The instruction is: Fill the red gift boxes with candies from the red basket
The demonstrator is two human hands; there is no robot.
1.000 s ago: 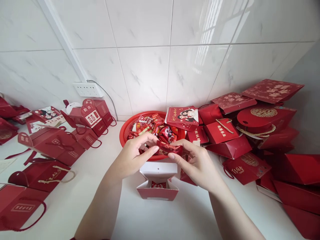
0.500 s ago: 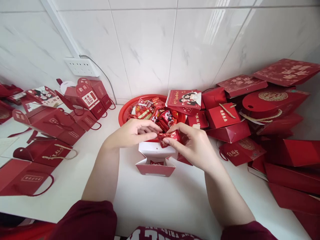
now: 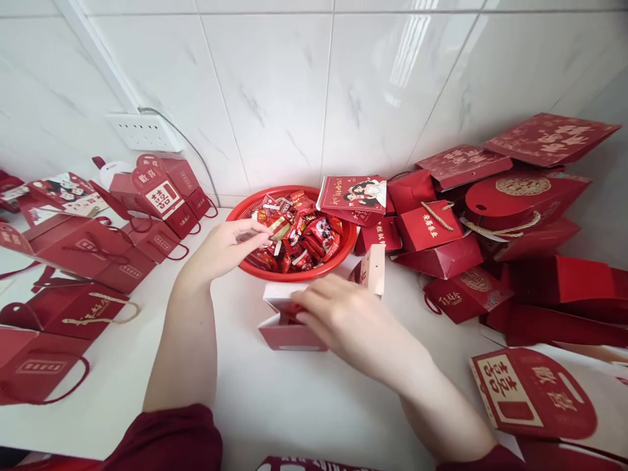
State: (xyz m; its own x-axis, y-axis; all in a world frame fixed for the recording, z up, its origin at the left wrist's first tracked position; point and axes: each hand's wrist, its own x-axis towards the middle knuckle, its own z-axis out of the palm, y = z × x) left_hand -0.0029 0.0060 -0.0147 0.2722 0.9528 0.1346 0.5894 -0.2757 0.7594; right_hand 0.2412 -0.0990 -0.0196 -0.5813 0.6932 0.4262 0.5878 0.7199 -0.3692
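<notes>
An open red box with white inner flaps (image 3: 294, 340) stands on the table in the middle. My right hand (image 3: 343, 314) is at its mouth, fingers curled down into it around a red wrapped candy (image 3: 293, 313), mostly hidden by the fingers and flaps. Behind the box is a red basket (image 3: 235, 216) heaped with wrapped candies (image 3: 299, 239). My left hand (image 3: 228, 248) hovers over the basket's left edge, thumb and fingers apart, fingertips near a gold-wrapped piece, holding nothing.
Red gift boxes with rope handles (image 3: 105, 261) stand in rows on the left. More red boxes (image 3: 432, 226) are piled on the right, and a flat-fronted one (image 3: 534, 392) lies at the lower right. A small open box (image 3: 373, 269) stands behind my right hand.
Both hands held a red candy above the box; they have parted. My right hand has moved down to the box with the candy, my left hand away to the left. The view has shifted right.
</notes>
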